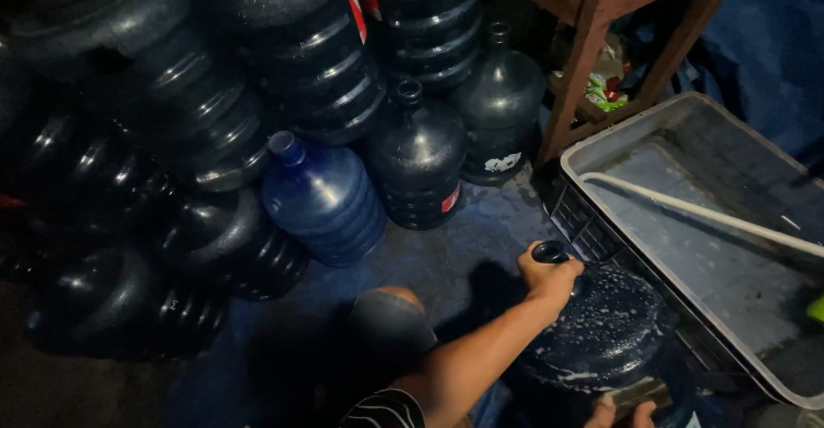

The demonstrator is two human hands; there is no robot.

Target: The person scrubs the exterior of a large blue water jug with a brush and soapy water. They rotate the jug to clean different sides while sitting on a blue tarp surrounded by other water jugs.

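Observation:
A large dark water bottle (611,329), flecked with soap foam, lies tilted on the floor beside a grey tub. My left hand (549,278) is closed around its neck just under the open mouth. At the bottom edge my right hand (622,412) shows only partly; its fingers press a dark flat scrub pad (639,391) against the bottle's lower side. My knee (388,308) is bent to the left of the bottle.
Many dark water bottles (172,136) are piled at the left and back, with a blue bottle (322,196) leaning in front. The grey tub (601,140) of water holds a white pipe (695,211) and rests on a black crate (573,218). A wooden table leg (579,67) stands behind.

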